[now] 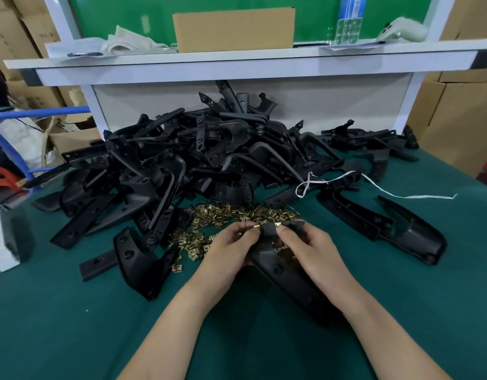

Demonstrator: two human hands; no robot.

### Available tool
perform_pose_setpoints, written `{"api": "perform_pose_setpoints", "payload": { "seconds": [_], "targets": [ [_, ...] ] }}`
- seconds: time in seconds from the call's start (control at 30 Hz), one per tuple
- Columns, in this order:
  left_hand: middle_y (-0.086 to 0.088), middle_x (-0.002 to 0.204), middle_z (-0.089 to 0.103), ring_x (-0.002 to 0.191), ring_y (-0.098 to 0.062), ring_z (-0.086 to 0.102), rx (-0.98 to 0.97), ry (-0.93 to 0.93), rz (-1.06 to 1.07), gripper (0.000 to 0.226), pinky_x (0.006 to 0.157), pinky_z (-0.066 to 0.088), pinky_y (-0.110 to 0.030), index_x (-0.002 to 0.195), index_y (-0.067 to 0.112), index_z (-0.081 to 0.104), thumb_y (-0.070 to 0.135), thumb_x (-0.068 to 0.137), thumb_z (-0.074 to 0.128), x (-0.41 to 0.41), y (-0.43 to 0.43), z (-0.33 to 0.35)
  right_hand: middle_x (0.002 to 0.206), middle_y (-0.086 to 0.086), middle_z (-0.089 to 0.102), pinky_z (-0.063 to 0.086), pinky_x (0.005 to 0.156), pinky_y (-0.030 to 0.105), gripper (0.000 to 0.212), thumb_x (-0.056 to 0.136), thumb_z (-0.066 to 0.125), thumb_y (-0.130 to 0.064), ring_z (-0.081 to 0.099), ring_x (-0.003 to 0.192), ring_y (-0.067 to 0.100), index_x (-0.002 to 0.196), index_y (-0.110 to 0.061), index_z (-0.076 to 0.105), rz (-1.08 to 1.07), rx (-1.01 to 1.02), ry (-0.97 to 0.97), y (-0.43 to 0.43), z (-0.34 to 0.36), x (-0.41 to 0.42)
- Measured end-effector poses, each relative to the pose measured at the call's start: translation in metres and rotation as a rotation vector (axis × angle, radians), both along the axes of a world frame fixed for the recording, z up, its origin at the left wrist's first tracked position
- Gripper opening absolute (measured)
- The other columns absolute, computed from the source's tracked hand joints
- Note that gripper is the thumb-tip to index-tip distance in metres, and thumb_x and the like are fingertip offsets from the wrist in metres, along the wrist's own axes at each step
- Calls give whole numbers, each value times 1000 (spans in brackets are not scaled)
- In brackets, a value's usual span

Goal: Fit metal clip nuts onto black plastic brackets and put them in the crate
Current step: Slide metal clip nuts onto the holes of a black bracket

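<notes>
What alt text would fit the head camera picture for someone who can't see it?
The right hand grips a black bracket while the left hand pinches a brass clip at its top end, above a green table. Behind them lie loose clips and a big heap of brackets.

Small factory assy/packing shop. The workbench point(72, 325) w/ dark green felt-like cover carries a big loose pile of identical black plastic brackets point(182, 149) and a heap of brass-coloured clip nuts point(236, 212), i.e. batch parts in qty. Brown cardboard cartons point(456, 119) stand stacked at both L and R edges. A blue tubular frame point(44, 110), prob. a trolley, stands at L, and a white shelf point(236, 65) over the bench holds a plain cardboard box point(234, 30) in front of a green backboard point(113, 17).
</notes>
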State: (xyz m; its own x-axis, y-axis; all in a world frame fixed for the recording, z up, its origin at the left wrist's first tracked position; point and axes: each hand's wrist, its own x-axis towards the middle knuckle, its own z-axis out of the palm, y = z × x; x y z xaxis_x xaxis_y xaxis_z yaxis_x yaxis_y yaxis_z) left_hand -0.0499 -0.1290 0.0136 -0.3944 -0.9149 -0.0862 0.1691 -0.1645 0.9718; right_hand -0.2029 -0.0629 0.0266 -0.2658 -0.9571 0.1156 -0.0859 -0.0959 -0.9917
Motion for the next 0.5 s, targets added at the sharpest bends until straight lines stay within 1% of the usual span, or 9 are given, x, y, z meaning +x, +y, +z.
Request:
{"api": "perform_pose_setpoints", "payload": {
  "seconds": [0.1, 0.17, 0.23, 0.33, 0.43, 0.5],
  "targets": [
    [-4, 88, 76, 78, -16, 71, -17, -32, -25, 18, 67, 56, -26, 105, 17, 69, 28, 91, 68, 1, -1, -3, 78, -9, 74, 47, 60, 9, 11, 94, 69, -28, 69, 72, 1, 83, -27, 73, -23, -24, 62, -2, -2, -1],
    [-6, 90, 76, 80, -19, 71, -45, -61, -40, 21, 70, 57, -30, 98, 22, 73, 37, 84, 69, 2, -1, -4, 74, -10, 73, 47, 59, 9, 13, 93, 69, -27, 67, 68, 0, 80, -28, 72, -33, -32, 105, -4, -3, -3],
    [-7, 90, 76, 80, -20, 70, -79, -92, -57, 21, 74, 57, -34, 94, 26, 74, 42, 83, 67, 2, 0, -4, 74, -10, 72, 46, 60, 10, 14, 93, 69, -27, 66, 68, 0, 80, -31, 71, -41, -44, 161, -5, -5, -4],
    [-8, 89, 75, 79, -20, 70, -106, -117, -53, 20, 75, 55, -37, 94, 26, 74, 41, 86, 64, 1, 0, -5, 75, -14, 71, 45, 59, 8, 15, 93, 67, -28, 65, 68, -2, 80, -36, 70, -30, -50, 213, -5, -5, -6],
    [-5, 86, 74, 77, -19, 69, -121, -133, -34, 16, 75, 55, -38, 94, 28, 74, 39, 90, 62, 1, 1, -4, 72, -15, 70, 45, 57, 9, 16, 92, 65, -29, 66, 66, -2, 79, -37, 68, 3, -37, 188, -6, -7, -7],
    [-5, 86, 74, 77, -18, 69, -115, -127, -24, 14, 74, 55, -36, 95, 26, 73, 34, 95, 62, 0, 2, -5, 70, -15, 68, 46, 56, 11, 12, 91, 63, -32, 64, 64, 0, 79, -36, 66, 22, -36, 171, -6, -9, -7]
  ]
}}
